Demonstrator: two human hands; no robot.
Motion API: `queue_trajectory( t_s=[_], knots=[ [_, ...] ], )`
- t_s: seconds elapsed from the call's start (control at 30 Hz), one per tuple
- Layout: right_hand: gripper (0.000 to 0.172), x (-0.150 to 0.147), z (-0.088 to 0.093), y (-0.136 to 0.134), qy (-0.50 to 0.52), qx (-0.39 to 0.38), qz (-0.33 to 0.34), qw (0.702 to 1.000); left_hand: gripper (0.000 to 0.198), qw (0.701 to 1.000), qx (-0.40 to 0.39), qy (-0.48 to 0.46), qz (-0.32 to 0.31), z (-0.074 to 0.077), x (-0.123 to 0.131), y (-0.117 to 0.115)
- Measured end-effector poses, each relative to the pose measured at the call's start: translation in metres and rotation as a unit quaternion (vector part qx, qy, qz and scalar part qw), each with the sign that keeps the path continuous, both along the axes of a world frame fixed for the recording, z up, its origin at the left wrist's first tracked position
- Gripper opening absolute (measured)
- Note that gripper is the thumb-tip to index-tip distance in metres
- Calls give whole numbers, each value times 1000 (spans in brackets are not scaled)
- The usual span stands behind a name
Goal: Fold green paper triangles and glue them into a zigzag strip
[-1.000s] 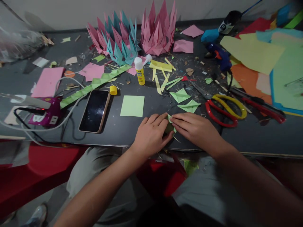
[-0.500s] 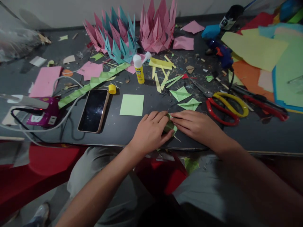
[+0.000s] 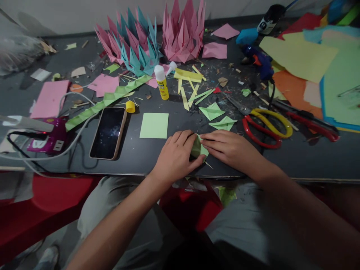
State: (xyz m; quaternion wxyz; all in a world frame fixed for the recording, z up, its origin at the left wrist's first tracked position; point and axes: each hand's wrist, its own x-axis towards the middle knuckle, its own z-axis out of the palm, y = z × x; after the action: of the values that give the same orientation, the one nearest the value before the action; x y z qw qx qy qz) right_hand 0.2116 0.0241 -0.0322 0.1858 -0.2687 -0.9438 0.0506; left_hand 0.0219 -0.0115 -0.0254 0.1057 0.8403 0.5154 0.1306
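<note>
Near the table's front edge, my left hand (image 3: 177, 154) and my right hand (image 3: 231, 147) are closed on a piece of light green paper (image 3: 199, 149) between them. Part of that paper is hidden by my fingers; it looks partly folded. My left thumb presses its lower side, and my right fingertips meet its upper right edge. A flat green paper square (image 3: 154, 125) lies left of my left hand. Beyond my right hand rest two folded green papers (image 3: 212, 111). A thin pale sliver sticks out below the held paper.
A phone (image 3: 108, 133), a purple power adapter (image 3: 50, 135) with cables, and a glue stick (image 3: 161, 84) stand to the left and centre. Scissors (image 3: 267, 127), a glue gun (image 3: 260, 63) and paper sheets (image 3: 298, 56) lie right. Pink and blue folded-paper pieces (image 3: 184, 37) stand behind, among scraps.
The view has shifted slightly, so the table's things sit a little further left. My left fingers have drawn back a bit, and more of the green paper shows between my hands.
</note>
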Motion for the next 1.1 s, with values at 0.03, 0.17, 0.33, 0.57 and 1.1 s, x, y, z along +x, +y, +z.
queue_trajectory(
  t_s=[0.03, 0.17, 0.33, 0.57, 1.1],
  knots=[
    [26, 0, 0, 0, -1, 2, -1, 1000, 50, 1000, 3, 1, 7, 0, 0, 0],
    [25, 0, 1, 1, 4, 10, 3, 1000, 51, 1000, 13, 20, 11, 0, 0, -1],
    [28, 0, 0, 2, -8, 6, 8, 1000, 50, 999, 15, 38, 8, 1, 1, -2],
    [28, 1, -3, 0, -6, -8, -7, 1000, 50, 999, 21, 34, 11, 0, 1, -1],
    [26, -4, 12, -7, -22, -26, -83, 996, 48, 996, 18, 84, 35, 8, 5, -4]
  ],
)
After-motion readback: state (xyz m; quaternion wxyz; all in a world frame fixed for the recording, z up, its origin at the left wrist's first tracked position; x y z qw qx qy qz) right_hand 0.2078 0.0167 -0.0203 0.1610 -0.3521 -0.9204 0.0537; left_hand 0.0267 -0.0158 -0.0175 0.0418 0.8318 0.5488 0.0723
